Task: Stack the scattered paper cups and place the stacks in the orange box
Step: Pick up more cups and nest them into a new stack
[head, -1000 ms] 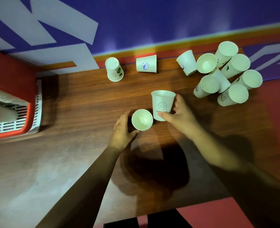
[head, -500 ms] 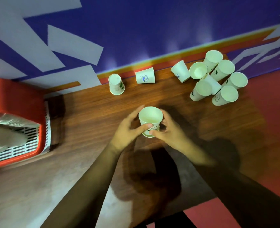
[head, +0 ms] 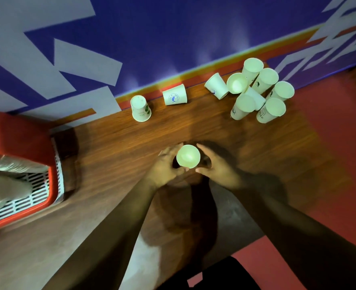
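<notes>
Our left grip and right grip both clasp the cup, central over the worktop; we should hold it upright, squeeze lightly, then fetch far-right cups for stacking.

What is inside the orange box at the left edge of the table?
Inside the orange box, pale blurred shapes lie on a white slotted floor; possibly stacked cups, I cannot tell. The picture's edge cuts off the rest.
</notes>
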Tool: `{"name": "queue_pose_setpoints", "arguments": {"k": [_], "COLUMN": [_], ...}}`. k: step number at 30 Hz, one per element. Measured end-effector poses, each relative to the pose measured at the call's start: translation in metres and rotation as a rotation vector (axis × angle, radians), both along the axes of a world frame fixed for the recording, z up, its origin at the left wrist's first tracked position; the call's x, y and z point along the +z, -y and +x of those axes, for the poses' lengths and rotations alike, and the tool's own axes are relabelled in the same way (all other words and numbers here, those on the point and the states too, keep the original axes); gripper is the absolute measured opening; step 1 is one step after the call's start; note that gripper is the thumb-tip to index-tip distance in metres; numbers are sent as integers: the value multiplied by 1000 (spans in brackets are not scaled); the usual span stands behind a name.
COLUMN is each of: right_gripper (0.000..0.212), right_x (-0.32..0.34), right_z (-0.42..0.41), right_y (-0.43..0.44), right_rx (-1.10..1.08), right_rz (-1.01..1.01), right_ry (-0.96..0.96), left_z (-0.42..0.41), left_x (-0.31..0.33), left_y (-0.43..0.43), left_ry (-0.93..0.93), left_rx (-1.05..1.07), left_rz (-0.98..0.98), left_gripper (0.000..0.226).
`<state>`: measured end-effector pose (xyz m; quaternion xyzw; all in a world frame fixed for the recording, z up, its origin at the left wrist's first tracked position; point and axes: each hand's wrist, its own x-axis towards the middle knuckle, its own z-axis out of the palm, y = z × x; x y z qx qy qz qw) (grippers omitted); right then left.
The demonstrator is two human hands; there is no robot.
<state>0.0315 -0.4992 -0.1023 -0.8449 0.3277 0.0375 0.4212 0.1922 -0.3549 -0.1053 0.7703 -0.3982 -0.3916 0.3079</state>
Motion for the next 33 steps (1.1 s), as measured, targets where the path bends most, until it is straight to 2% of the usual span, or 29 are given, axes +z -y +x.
{"name": "queue_pose_setpoints", "arguments": {"k": [2,4,6,11,16,19,22,25,28,33], "right_gripper": [81,73,65,51,53,63,71,64,54,23], "right_x": [10,23,38,61,68,71,66,51,31,10], "right_z": [-8,-21,-38,-80,-116,-119,-112,-108,-104,-104], "right_y": [5,15,32,92,156,203,242,265,273,279], "right_rx": [-82,-151,-191,-376,-480,-510,-435,-302,-266,-177], "right_rz": [56,80,53,-51,-198,-202,-243,-308,-246,-298], "right_ry": [-14,16,32,4,-14,27,-38,-18,16,-8], "left_z": [2,5,8,4,-37,-55,-67,-75,-79,-90], "left_x": [7,18,32,62,77,78,67,48,29,7], "left_y": [1,8,22,86,165,221,265,293,308,311], "left_ry": [40,102,161,278,258,237,267,331,351,452], "left_rx": [24,56,43,-41,-27,29,54,86,99,92], "left_rz": [20,5,-6,-41,-21,-7,19,76,89,45], "left_gripper": [83,71,62,56,64,75,88,97,92,70]}}
